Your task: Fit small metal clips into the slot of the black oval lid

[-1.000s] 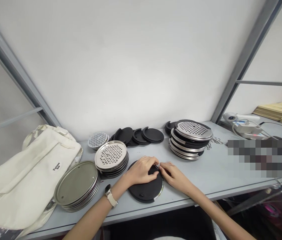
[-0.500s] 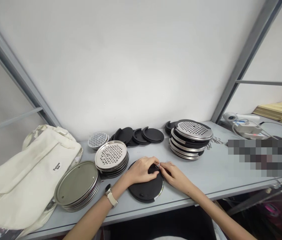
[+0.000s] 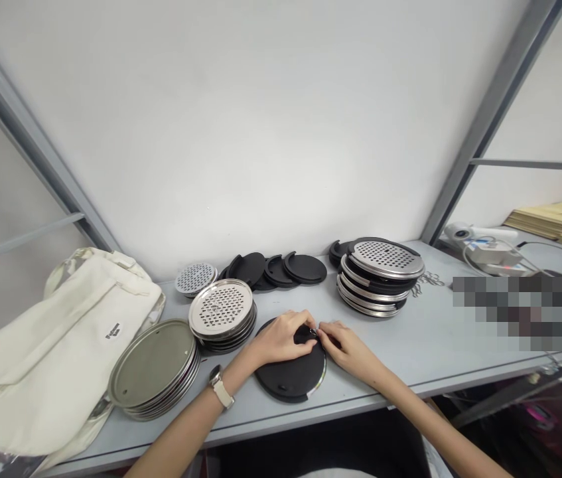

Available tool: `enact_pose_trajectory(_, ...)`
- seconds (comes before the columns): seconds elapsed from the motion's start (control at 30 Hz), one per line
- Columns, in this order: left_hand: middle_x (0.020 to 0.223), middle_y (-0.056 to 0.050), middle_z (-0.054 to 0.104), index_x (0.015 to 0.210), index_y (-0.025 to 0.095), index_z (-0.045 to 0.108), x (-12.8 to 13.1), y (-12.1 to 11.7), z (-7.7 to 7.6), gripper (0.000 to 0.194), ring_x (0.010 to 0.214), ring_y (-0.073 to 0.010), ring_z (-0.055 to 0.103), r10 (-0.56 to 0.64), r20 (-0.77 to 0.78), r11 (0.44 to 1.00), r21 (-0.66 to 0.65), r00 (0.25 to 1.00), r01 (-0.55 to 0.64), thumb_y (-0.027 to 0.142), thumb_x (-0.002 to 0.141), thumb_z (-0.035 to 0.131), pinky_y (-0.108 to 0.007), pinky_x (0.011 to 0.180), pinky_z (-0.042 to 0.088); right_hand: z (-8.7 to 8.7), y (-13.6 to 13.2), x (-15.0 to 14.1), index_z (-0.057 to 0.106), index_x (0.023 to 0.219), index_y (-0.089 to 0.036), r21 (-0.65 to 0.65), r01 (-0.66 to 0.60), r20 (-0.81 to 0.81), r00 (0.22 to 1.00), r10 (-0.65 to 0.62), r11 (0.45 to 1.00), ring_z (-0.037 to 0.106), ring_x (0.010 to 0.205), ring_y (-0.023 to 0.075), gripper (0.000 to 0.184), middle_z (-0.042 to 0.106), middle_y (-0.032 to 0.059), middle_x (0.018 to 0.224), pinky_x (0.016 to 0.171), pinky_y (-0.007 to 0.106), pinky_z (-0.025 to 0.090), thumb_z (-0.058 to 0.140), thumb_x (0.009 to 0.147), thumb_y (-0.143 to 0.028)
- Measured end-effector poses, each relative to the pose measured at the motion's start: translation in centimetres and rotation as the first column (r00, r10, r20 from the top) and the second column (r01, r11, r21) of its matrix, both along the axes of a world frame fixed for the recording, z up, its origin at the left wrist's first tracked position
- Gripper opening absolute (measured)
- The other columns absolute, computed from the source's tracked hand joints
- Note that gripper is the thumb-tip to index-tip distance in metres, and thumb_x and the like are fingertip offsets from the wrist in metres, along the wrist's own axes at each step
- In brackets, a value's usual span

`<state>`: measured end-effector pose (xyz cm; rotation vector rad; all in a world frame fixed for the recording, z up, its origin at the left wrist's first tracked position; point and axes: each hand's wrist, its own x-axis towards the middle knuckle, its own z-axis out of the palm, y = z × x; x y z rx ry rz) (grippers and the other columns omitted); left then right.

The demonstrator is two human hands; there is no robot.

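Work piece is a black disc (image 3: 288, 375), flat on the grey bench (image 3: 413, 352), with a steel edge showing at its lower right (probably a steel plate underneath, can't confirm from this view). A small metal fitting (image 3: 313, 331) sits at the disc's upper edge, mostly hidden by fingers.

Left hand (image 3: 281, 338): fingers curled over the top of the disc, tips at the fitting. Reads as pinning the disc so it won't slide, though any actual grip is hidden. Right hand (image 3: 348, 348): fingertips pressed together in a pinch at the fitting.

Around the disc: perforated steel disc stack (image 3: 221, 309) just to its left, plain steel disc stack (image 3: 151, 364) further left, tall mixed stack (image 3: 385, 260) to its upper right. Loose black discs (image 3: 305, 269) and a small perforated disc (image 3: 196, 278) lie behind it. Wire clips (image 3: 428, 281) are well to its upper right, canvas tote bag (image 3: 56, 345) well to its left. Sorted piles like these suggest grouping by type.
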<state>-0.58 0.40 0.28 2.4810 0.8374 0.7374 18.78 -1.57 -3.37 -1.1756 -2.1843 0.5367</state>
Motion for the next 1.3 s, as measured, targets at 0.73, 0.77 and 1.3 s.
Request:
enact_pose_trajectory(0.73, 0.093, 0.0, 0.062, 0.093, 0.02, 0.05, 0.31, 0.19, 0.31, 0.024, 0.089, -0.0151, 0.06, -0.017, 0.115, 0.989, -0.141, 0.993, 0.033, 0.016, 0.073, 0.063, -0.026, 0.082, 0.047, 0.62, -0.21, -0.14, 0.041, 0.062, -0.02, -0.029, 0.048, 0.002, 0.999, -0.048, 0.998, 0.044, 0.058, 0.0141, 0.032, 0.042, -0.0036, 0.055, 0.058, 0.026, 0.032, 0.036, 0.093, -0.029)
enact_pose_trajectory(0.77, 0.093, 0.0, 0.062, 0.094, 0.02, 0.05, 0.32, 0.19, 0.34, 0.024, 0.089, -0.0148, 0.06, -0.022, 0.124, 0.988, -0.146, 0.992, 0.04, 0.015, 0.073, 0.063, -0.026, 0.082, 0.047, 0.63, -0.24, -0.14, 0.042, 0.062, -0.02, -0.027, 0.052, -0.004, 0.999, -0.052, 0.998, 0.044, 0.058, 0.0142, 0.032, 0.043, -0.0034, 0.055, 0.058, 0.026, 0.032, 0.036, 0.093, -0.029)
enact_pose_trajectory(1.3, 0.094, -0.001, 0.065, 0.094, 0.02, 0.048, 0.24, 0.42, 0.27, 0.029, 0.092, -0.0148, 0.062, -0.031, 0.209, 0.961, -0.264, 0.977, 0.087, 0.012, 0.072, 0.065, -0.028, 0.085, 0.048, 0.35, -0.25, -0.12, 0.04, 0.062, -0.02, -0.039, 0.069, -0.036, 0.997, -0.071, 0.997, 0.045, 0.059, 0.0149, 0.031, 0.044, -0.0034, 0.056, 0.058, 0.026, 0.032, 0.037, 0.092, -0.028)
